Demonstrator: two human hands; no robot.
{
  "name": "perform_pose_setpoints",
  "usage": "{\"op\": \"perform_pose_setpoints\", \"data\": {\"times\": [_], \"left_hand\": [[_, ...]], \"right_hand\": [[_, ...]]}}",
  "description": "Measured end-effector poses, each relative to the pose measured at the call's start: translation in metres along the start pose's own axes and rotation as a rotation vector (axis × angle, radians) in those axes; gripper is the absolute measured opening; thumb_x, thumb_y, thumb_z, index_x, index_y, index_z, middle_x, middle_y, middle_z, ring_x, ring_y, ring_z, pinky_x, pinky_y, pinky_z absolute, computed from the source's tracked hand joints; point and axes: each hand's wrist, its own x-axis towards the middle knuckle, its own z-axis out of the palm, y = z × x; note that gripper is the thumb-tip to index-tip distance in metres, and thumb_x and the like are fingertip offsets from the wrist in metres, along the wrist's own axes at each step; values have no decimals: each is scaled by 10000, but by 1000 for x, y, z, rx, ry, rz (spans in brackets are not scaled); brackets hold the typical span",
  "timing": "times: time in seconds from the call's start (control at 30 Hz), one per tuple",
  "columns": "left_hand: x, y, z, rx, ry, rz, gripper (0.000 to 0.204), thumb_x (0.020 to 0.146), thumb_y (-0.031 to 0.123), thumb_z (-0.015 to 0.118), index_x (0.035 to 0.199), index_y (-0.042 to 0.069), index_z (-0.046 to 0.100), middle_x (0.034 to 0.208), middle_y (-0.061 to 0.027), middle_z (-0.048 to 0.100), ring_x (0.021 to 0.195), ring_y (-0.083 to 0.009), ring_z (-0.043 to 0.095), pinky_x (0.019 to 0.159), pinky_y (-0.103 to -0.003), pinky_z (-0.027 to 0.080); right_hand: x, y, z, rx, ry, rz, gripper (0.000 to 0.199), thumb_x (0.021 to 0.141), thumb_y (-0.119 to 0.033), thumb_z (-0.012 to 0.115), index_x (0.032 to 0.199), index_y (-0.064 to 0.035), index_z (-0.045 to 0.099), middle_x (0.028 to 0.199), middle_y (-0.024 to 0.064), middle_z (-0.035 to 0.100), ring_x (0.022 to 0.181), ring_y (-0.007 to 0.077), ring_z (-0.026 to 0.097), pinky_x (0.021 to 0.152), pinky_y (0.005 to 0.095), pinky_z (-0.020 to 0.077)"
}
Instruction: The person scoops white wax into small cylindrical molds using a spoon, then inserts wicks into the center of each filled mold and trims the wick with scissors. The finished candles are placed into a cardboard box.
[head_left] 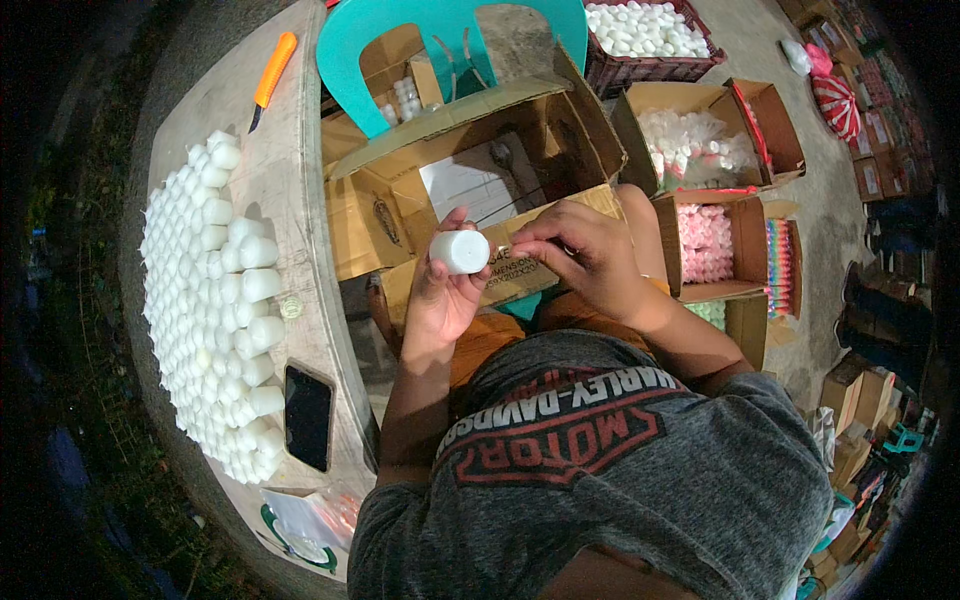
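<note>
In my left hand (437, 308), fingers wrapped round its side, is a short white candle (462, 252) tipped sideways with a flat round end showing. Just right of it, my right hand (590, 248) pinches thumb and forefinger together close to the candle. Something small and pale shows by those fingertips, too small to name. Below both hands stands an open cardboard box (385, 215), a white sheet (465, 190) lying inside it. Many similar white candles (215, 300) lie in packed rows on the table to my left.
On the grey table (305, 190) are an orange cutter knife (274, 75) and a black phone (308, 418). A teal chair (350, 65) stands beyond the box. Rightward are a crate (625, 75) of white pieces and a carton (690, 97) of clear-wrapped ones.
</note>
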Motion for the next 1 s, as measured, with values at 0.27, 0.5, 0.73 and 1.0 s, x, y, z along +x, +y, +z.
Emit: {"op": "perform_pose_setpoints", "data": {"times": [0.27, 0.5, 0.73, 1.0], "left_hand": [[-2, -3, 43, 88, 288, 139, 675, 775, 262, 703, 1321, 88, 346, 1322, -121, 427, 1125, -261, 515, 929, -331, 464], [-11, -13, 58, 1156, 249, 370, 614, 741, 49, 708, 1279, 75, 413, 1227, -115, 532, 1081, -249, 539, 945, -350, 419], [-13, -5, 86, 1894, 99, 615, 580, 637, -39, 700, 1180, 20, 503, 1095, -148, 596, 1054, -287, 555, 880, -351, 449], [-24, -18, 93, 486, 272, 188, 443, 871, 130, 576, 1266, 46, 393, 1194, -110, 520, 1117, -278, 520, 936, -378, 450]], "right_hand": [[-10, -13, -8, -105, -33, -103, 158, 727, -6, 694, 865, -2, 618, 793, 98, 630, 704, 217, 597, 601, 277, 461], [-9, -27, -7, -73, 67, -74, 195, 727, 42, 670, 908, -6, 615, 837, 94, 637, 756, 216, 615, 635, 278, 474], [-7, -44, -26, -239, -30, -192, 208, 707, 12, 678, 901, -27, 617, 829, 90, 600, 752, 238, 590, 641, 312, 473], [-24, -48, -17, -105, 83, -91, 199, 709, -7, 694, 881, -10, 594, 804, 103, 573, 723, 256, 576, 623, 337, 473]]}}
